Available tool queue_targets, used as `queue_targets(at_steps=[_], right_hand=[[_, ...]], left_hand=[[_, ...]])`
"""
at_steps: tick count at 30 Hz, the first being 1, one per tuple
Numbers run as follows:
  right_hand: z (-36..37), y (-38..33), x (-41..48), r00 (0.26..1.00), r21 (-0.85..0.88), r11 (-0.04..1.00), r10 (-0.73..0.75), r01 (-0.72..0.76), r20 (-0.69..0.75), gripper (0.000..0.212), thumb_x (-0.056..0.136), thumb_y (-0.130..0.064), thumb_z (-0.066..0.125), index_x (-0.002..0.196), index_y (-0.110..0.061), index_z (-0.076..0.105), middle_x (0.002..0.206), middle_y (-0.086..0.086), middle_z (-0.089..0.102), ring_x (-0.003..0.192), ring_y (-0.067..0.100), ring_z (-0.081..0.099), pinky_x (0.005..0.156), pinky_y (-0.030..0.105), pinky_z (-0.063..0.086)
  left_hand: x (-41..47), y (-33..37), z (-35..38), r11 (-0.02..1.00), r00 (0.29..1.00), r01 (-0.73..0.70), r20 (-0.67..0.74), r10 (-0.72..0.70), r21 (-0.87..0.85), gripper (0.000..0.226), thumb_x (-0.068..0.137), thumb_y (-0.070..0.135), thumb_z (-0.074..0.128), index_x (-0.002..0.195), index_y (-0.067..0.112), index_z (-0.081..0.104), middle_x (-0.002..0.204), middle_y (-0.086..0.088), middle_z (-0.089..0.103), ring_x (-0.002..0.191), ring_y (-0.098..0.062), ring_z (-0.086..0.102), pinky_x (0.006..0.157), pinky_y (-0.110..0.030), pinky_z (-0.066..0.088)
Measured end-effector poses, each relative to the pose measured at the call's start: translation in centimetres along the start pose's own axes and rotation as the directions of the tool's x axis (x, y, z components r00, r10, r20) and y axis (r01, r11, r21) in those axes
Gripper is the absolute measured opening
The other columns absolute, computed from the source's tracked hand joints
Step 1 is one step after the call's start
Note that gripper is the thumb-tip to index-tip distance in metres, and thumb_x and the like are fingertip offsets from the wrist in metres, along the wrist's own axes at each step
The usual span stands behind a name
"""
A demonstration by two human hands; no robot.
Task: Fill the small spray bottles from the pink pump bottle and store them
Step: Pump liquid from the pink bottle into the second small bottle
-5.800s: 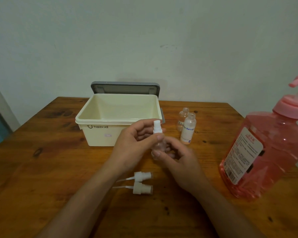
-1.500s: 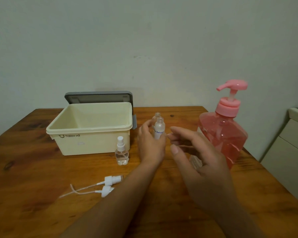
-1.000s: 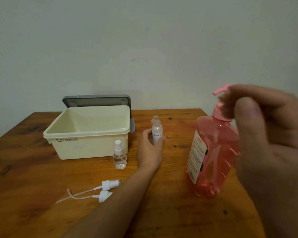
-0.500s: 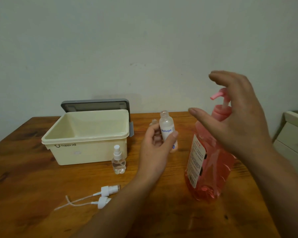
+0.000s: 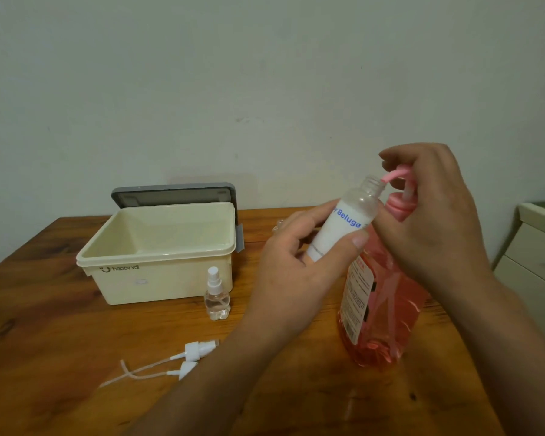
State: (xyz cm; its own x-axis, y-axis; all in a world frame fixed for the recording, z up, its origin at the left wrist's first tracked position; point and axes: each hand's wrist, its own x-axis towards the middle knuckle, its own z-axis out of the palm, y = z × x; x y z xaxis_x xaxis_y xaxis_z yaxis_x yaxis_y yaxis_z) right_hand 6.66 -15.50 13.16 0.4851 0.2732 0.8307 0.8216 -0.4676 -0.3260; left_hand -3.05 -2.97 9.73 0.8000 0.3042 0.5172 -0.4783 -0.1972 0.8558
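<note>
Above the table, the left hand grips an uncapped spray bottle, tilted, its mouth at the spout of the pink pump bottle. The right hand curls over that pump, apparently pressing it.

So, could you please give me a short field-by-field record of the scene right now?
left hand: grips labelled small bottle, uncapped, tilted, mouth at the pump spout
right hand: curled over the head of the pink pump bottle
capped spray bottle: upright in front of cream box
loose spray heads: two, lying on table
</note>
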Motion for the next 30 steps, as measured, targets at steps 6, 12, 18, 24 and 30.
queue_targets(at_steps=[6,12,18,24,30], right_hand=[[0.1,0.1,-0.1,1.000,0.036,0.999,0.003,-0.002,-0.024,0.043,0.080,-0.009,0.072,0.119,-0.013,0.054,0.118,0.002,0.051,0.094,0.004,0.051,0.076,0.014,0.044],[0.2,0.2,-0.1,0.999,0.009,0.999,-0.032,0.032,-0.021,0.044,0.077,-0.003,0.070,0.118,-0.010,0.057,0.117,0.005,0.053,0.090,-0.007,0.040,0.076,-0.002,0.033],[-0.1,0.4,-0.2,0.999,-0.004,1.000,-0.026,0.026,-0.027,0.046,0.076,-0.002,0.069,0.120,-0.009,0.058,0.117,0.005,0.055,0.089,-0.008,0.039,0.075,-0.005,0.030],[0.1,0.0,-0.2,0.999,-0.016,1.000,-0.018,0.017,-0.043,0.030,0.075,0.000,0.069,0.101,-0.011,0.058,0.100,-0.007,0.046,0.075,-0.003,0.039,0.069,-0.003,0.031],[0.5,-0.2,-0.4,1.000,-0.017,1.000,0.001,-0.001,-0.025,0.029,0.078,-0.006,0.067,0.104,-0.013,0.055,0.102,-0.008,0.043,0.075,-0.008,0.041,0.069,-0.002,0.032]], left_hand=[[0.1,0.1,0.0,1.000,1.000,0.010,-0.016,-0.009,0.023,0.033,0.084,0.028,0.074,0.114,0.037,0.066,0.110,0.002,0.068,0.100,-0.008,0.064,0.076,-0.016,0.053],[0.4,0.5,0.5,1.000,1.000,0.005,-0.030,-0.005,-0.015,0.037,0.083,0.023,0.076,0.119,0.029,0.067,0.108,0.004,0.070,0.097,-0.003,0.066,0.073,-0.012,0.051],[0.6,0.4,1.2,0.998,0.998,-0.002,-0.064,-0.003,-0.064,0.032,0.082,0.024,0.077,0.113,0.030,0.068,0.099,0.009,0.072,0.089,-0.001,0.067,0.066,-0.010,0.050],[0.4,0.2,1.2,0.992,0.999,0.008,-0.048,-0.014,-0.125,0.030,0.085,0.023,0.073,0.112,0.034,0.068,0.094,0.015,0.072,0.084,0.001,0.067,0.063,-0.012,0.051],[0.1,0.2,1.1,0.990,0.999,0.018,-0.033,-0.023,-0.143,0.032,0.074,0.040,0.070,0.106,0.040,0.065,0.094,0.016,0.072,0.085,-0.006,0.070,0.059,-0.014,0.051]])
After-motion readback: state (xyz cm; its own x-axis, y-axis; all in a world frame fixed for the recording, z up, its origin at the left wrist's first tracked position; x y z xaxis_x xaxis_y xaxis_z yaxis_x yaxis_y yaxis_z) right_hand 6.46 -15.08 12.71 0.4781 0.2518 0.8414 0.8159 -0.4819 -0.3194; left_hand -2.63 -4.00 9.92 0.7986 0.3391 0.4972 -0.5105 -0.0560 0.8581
